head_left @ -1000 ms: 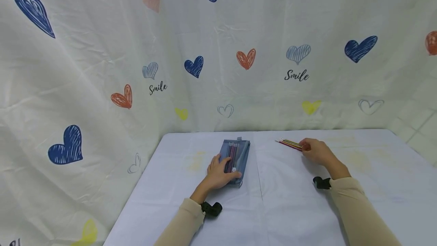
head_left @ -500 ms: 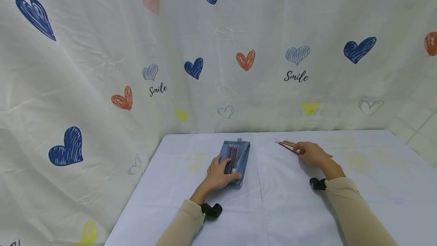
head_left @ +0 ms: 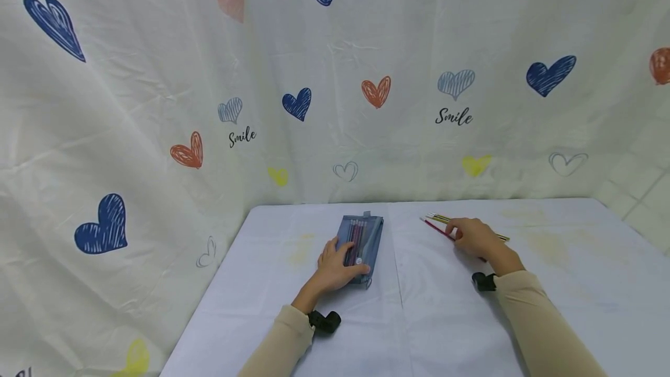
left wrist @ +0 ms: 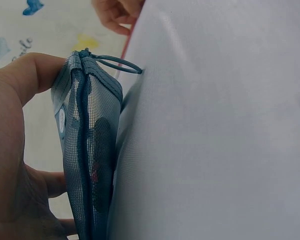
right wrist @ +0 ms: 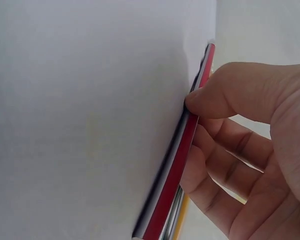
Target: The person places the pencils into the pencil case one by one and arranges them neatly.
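Observation:
A blue mesh pencil case (head_left: 373,243) with pencils showing through lies left of the table's middle. My left hand (head_left: 335,269) rests on its near left part, fingers spread, thumb across the near end. In the left wrist view, the zipped edge of the case (left wrist: 102,115) and its zip loop (left wrist: 120,63) face the camera. At right, my right hand (head_left: 475,240) pinches a red, white and dark striped pencil (right wrist: 182,145) between thumb and fingers. Yellow-and-black pencils (head_left: 438,217) lie just beyond, partly hidden by that hand.
A white cloth covers the table (head_left: 408,319). Behind it hangs a pale curtain (head_left: 398,173) printed with hearts and the word Smile. Each wrist wears a small black camera, one at the left cuff (head_left: 325,322), one at the right cuff (head_left: 484,281).
My right hand has shifted slightly left and toward me. The red pencil has come apart from the yellow-and-black pencils, whose other ends now show past the hand. The left hand stays put.

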{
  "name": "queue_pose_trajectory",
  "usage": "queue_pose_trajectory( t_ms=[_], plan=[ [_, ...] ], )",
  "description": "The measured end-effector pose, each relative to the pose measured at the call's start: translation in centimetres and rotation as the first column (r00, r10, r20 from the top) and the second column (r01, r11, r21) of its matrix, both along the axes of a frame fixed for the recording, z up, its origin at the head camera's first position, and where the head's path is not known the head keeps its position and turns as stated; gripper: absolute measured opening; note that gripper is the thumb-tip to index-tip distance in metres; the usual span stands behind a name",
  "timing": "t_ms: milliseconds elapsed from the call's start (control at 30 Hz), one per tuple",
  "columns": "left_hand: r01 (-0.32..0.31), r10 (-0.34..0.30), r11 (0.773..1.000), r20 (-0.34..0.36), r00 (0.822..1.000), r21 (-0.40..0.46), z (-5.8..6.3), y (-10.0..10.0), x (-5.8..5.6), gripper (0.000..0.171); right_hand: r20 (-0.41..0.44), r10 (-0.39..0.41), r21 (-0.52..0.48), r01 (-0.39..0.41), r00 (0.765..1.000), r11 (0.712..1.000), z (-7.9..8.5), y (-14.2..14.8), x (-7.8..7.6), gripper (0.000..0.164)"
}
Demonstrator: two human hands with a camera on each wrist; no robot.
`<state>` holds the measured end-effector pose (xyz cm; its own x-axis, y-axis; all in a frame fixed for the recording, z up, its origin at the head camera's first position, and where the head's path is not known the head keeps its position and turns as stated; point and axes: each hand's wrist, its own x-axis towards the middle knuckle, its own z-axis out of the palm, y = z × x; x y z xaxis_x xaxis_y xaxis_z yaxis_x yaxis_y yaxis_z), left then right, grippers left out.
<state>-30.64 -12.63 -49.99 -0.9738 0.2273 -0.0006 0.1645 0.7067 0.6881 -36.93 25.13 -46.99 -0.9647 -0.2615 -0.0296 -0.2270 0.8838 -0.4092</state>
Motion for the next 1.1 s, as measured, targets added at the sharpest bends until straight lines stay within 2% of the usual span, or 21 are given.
queue_pose_trajectory(
  t_ms=[300,633,867,1100],
  plan=[
    [0.001,-0.001,1.0,0.001,1.0,-0.01,-0.4,-0.1,-0.3,0.085,0.026,-0.007,-0.001,0.007,1.0,1.0,0.1,-0.4,0.1,0.031],
    [0.005,-0.005,1.0,0.004,1.0,-0.006,-0.4,-0.1,-0.3,0.086,0.035,-0.015,-0.17,0.021,0.999,0.985,0.1,-0.3,0.1,0.039],
    [-0.006,0.006,1.0,0.018,1.0,0.004,-0.1,0.0,-0.1,0.084,0.07,-0.036,-0.238,0.052,0.997,0.97,0.2,-0.7,0.0,0.044],
    [0.001,-0.001,1.0,0.018,1.0,0.014,0.3,0.0,0.2,0.084,0.122,-0.025,-0.341,0.065,0.992,0.938,0.5,-1.6,0.3,0.047]
  ],
)
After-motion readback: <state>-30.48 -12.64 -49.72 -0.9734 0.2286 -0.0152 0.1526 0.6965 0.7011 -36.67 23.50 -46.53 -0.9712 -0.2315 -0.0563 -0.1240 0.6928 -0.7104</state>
